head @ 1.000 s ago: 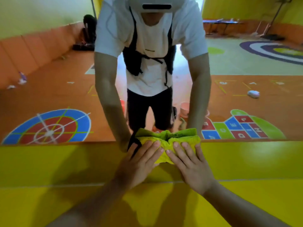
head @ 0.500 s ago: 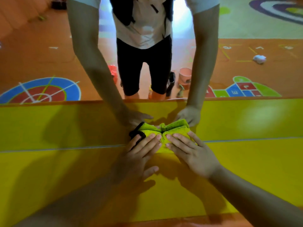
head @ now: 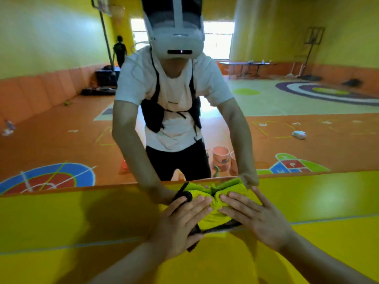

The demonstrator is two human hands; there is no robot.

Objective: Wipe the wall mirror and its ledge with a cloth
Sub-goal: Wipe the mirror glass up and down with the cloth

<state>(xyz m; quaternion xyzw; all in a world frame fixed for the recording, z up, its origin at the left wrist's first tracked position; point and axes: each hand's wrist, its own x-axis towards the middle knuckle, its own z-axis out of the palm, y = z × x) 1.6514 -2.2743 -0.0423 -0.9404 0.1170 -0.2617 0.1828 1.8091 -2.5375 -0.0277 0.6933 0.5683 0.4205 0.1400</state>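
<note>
While the left hand (head: pixel 180 226) and right hand (head: pixel 258 218) press flat on the cloth (head: pixel 211 219), they hide its sides.

The cloth (head: pixel 213 216) lies on the panel (head: pixel 82 222) below the mirror (head: pixel 61 119), its top edge touching the ledge (head: pixel 82 188) at the mirror's foot. The left hand (head: pixel 180 224) lies flat on the cloth's left half and the right hand (head: pixel 256 218) on its right half, fingertips close together at the middle. Reflected in the mirror above, a bucket (head: pixel 220 155) stands on the floor behind the person. A target marking (head: pixel 47 179) lies to the left and a hopscotch marking (head: pixel 291 166) to the right.
</note>
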